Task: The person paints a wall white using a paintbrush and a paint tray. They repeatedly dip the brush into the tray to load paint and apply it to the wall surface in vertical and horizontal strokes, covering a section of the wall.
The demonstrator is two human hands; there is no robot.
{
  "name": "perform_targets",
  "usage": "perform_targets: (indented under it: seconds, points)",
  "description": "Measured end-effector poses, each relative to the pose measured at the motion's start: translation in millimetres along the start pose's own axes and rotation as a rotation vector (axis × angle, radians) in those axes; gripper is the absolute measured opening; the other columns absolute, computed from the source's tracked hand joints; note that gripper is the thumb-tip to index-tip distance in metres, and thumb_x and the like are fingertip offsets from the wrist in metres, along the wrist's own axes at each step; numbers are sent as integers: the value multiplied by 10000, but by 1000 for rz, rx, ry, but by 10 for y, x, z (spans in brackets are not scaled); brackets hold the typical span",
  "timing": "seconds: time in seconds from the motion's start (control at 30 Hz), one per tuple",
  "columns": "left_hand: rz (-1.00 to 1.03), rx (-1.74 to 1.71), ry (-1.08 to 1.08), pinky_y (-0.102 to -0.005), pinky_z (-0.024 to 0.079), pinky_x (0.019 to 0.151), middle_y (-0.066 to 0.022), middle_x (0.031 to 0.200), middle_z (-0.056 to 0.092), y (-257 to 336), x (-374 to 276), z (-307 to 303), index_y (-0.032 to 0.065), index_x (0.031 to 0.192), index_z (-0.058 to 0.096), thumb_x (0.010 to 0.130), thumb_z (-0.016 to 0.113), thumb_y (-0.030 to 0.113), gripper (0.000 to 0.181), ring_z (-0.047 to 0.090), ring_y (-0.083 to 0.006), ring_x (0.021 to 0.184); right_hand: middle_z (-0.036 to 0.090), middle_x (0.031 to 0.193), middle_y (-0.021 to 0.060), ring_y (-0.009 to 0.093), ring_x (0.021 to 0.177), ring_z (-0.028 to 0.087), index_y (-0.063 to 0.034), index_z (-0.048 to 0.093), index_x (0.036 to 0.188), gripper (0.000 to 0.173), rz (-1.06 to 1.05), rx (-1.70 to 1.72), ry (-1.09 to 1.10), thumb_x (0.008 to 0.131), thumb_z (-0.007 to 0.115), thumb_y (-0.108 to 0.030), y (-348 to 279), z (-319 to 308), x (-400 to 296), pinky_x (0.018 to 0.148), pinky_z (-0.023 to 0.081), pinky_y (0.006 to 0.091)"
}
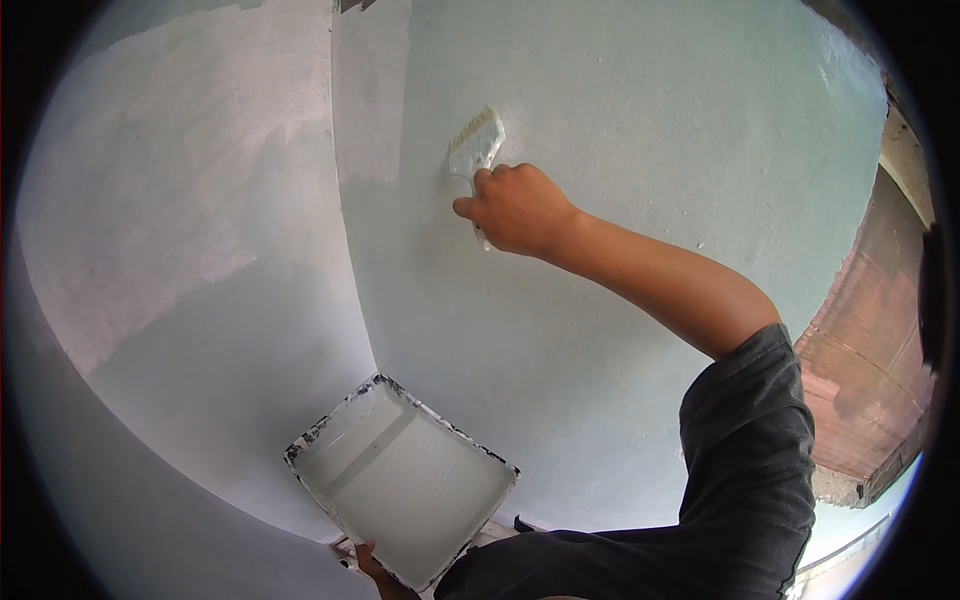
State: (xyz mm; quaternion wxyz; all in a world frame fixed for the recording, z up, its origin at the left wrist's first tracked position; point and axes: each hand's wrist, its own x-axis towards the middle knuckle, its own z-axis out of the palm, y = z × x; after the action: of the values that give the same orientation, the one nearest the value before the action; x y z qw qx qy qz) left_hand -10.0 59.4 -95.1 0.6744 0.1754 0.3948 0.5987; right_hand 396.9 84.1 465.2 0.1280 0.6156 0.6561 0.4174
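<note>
My right hand [517, 206] grips the handle of a wide, paint-covered paintbrush [478, 146], its bristles pointing up close to the pale green wall [600, 135]; whether they touch it I cannot tell. At the bottom, my left hand [367, 559] holds the lower left rim of a paint tray [431, 480] with pale paint in it. Only some of its fingers show; the rest is hidden by the tray. Dark and white paint marks cover the tray's rim, which lies in front of the wall corner.
The adjoining wall [165, 172] at left has whitish and greener painted patches. A vertical corner line runs down to the tray. Unpainted hollow clay brick [862, 360] shows beyond the wall's edge at right, with a ledge [836, 487] below it.
</note>
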Motion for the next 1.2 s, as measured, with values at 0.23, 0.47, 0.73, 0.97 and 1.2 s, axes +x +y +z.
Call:
perform_targets:
  seconds: [0.23,0.47,0.73,0.97,1.2]
  points:
    - [-10,10,-32,-463,418,962,-169,1229,526,142,-275,329,24,1406,425,697,563,273,764,501,-350,1122,644,897,113,227,809,674,-166,689,1050,213,221,-34,261,840,662,-145,454,-222,-46,603,552,327]
    - [60,-55,-169,-462,418,964,-181,1230,527,-95,-2,340,8,1404,418,702,557,270,762,503,-355,1125,642,889,114,223,793,672,-172,691,1055,223,41,10,35,839,651,-136,352,154,-327,604,550,339]
    - [18,-66,-126,-461,444,933,-188,1218,531,39,-356,847,-8,1392,419,705,555,269,753,524,-357,1096,618,840,106,224,726,652,-125,654,976,134,237,-1,198,844,635,-134,490,26,-406,560,528,339]
    - [-26,2,-59,-458,450,930,-189,1215,532,229,-690,1221,-5,1398,413,704,557,276,762,529,-358,1089,595,802,107,214,644,629,-122,644,962,136,82,153,2,828,634,-139,20,243,-675,503,501,326]
    - [-14,-38,-34,-456,448,927,-187,1188,540,226,-680,1198,-11,1381,430,704,562,267,744,531,-355,1070,594,868,96,199,738,630,-137,649,998,194,264,89,281,806,666,-120,283,160,-458,530,519,328]
